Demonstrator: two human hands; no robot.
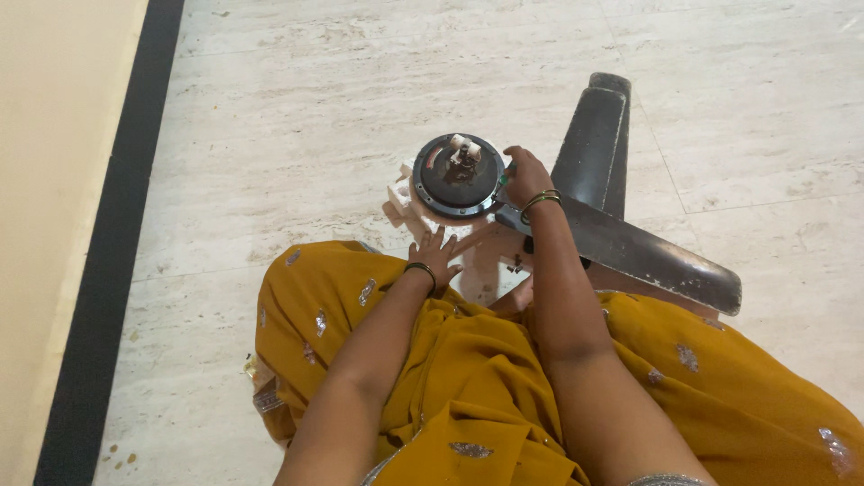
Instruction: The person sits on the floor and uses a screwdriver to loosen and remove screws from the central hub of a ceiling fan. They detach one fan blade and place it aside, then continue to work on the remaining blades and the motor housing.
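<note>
Fan motor gripped by right hand

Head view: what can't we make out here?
- Right hand: fingertips hidden behind the motor hub rim; a green bit shows there, too small to identify, so the grip is unclear.
- Left hand: palm down, fingers spread; what lies under it is covered.
- Hub centre: white parts too small to identify.
- Fan blades: roots hidden by the right wrist.
- White block under the hub: mostly covered by it.

Person's body: mustard-yellow garment with silver motifs; bare forearms; dark bangle at left wrist, gold-green bangles at right.
</note>
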